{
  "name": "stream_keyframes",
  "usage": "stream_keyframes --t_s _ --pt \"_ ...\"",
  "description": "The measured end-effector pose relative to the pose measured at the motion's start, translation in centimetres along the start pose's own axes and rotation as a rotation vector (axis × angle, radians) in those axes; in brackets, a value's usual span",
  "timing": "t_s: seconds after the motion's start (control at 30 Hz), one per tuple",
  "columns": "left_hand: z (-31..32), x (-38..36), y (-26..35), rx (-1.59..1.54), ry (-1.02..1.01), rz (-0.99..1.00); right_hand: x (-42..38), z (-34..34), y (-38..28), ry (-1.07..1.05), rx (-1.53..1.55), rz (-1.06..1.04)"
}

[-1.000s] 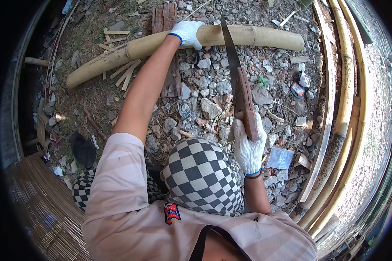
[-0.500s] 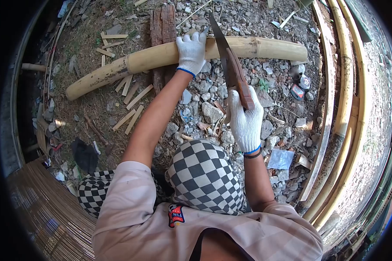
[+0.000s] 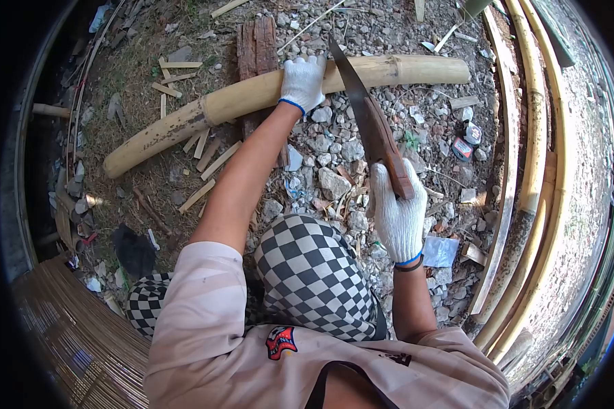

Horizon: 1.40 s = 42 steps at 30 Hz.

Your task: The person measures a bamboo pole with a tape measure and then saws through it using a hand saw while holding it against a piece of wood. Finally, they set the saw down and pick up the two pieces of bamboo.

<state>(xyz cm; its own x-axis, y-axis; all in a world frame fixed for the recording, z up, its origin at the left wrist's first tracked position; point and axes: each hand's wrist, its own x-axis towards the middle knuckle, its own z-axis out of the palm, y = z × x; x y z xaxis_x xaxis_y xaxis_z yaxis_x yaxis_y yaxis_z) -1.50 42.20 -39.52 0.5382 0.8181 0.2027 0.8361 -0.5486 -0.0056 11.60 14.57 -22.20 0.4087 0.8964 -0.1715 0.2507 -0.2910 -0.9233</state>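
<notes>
Risk sits where my left hand [image 3: 302, 82] wraps the bamboo pole [image 3: 252, 95] lying across gravel, just beside the saw [image 3: 368, 119] blade. My right hand [image 3: 397, 215], fingers closed on the handle (wooden), could skip the teeth into that glove if the pole rolls.
</notes>
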Motion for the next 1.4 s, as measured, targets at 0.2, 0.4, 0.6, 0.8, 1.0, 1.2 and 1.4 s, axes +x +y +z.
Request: stream_keyframes --t_s 0.2,0.4,0.6,0.8,1.0,1.2,1.4 --pt "1.7 2.2 -2.2 0.013 0.058 0.095 0.5 1.4 -0.5 0.001 -0.047 -0.06" --pt "-1.7 4.0 -2.5 -0.05 -0.328 -0.003 -0.6 1.3 -0.6 -0.005 -0.116 -0.055" --pt "-1.1 3.9 -2.1 -0.115 -0.219 -0.022 2.7 4.4 -0.6 0.043 -0.11 -0.041" --pt "-0.6 4.1 -2.6 -0.115 -0.213 -0.015 3.4 3.4 0.1 0.022 -0.139 -0.103" --pt "-0.1 3.9 -2.6 -0.116 -0.166 0.004 0.6 1.2 -0.6 0.024 -0.254 -0.11" --pt "-1.2 4.6 -3.0 -0.127 -0.288 0.004 7.5 4.0 1.0 -0.003 -0.206 -0.165" --pt "-0.4 4.2 -2.9 -0.069 -0.199 0.027 0.6 -0.4 0.1 -0.019 -0.254 -0.07"
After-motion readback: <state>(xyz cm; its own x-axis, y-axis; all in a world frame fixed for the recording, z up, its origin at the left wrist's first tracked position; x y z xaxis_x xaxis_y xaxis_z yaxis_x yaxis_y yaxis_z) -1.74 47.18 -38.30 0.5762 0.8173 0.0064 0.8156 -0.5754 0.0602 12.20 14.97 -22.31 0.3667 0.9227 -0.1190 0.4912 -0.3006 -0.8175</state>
